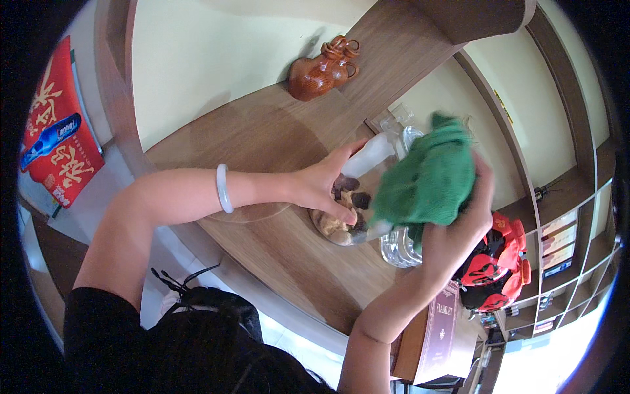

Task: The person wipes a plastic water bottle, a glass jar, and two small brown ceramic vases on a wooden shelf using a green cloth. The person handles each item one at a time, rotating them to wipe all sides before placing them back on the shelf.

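Note:
My left hand [327, 189], with a pale bangle [224, 188] on its forearm, has its thumb and fingers spread around the side of a clear glass jar [344, 236]. Brown and dark pieces [361, 199] show inside the jar. My right hand [475, 197] grips a bunched green cloth [428, 177] over the jar's upper part. The cloth is slightly blurred and hides part of the glass and some of the fingers. Below the cloth, another piece of clear glassware [399, 248] shows ridged sides.
Glossy brown jugs [320, 74] stand by the wall on the wooden counter [261, 133]. Black bottles with red coverings [492, 271] and a dark red book [438, 335] are at the right. Wooden shelving [529, 207] curves behind them. A red poster [64, 133] hangs at the left.

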`<state>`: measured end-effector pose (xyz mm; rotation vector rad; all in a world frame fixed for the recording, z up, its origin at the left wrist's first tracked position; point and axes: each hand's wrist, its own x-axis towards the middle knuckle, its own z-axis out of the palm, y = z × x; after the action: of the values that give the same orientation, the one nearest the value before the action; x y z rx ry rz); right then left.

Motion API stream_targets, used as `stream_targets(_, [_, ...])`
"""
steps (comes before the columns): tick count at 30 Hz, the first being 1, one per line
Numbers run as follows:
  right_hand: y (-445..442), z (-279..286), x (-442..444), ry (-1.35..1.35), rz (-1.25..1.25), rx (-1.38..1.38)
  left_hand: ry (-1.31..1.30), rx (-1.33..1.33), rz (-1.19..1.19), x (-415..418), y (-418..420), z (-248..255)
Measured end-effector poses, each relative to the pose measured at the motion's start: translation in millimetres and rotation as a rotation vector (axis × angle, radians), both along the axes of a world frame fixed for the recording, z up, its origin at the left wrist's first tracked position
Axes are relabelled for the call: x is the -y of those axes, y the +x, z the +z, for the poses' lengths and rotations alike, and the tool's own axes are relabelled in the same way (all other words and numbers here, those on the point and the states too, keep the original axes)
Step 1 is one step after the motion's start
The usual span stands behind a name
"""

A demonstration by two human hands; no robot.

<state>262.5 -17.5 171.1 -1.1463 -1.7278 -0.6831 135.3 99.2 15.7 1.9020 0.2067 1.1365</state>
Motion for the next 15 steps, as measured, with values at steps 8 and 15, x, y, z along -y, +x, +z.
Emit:
stream_targets(8, [38.8,-9.1,-40.8,-0.144,0.106,0.042,0.038,-0.037,0.064,0.5,1.9,-1.9])
stream_targets(15, [28.8,1.9,-41.6,-0.328,0.155,0.048,0.054,-0.004,0.083,2.2,-1.7,1.2])
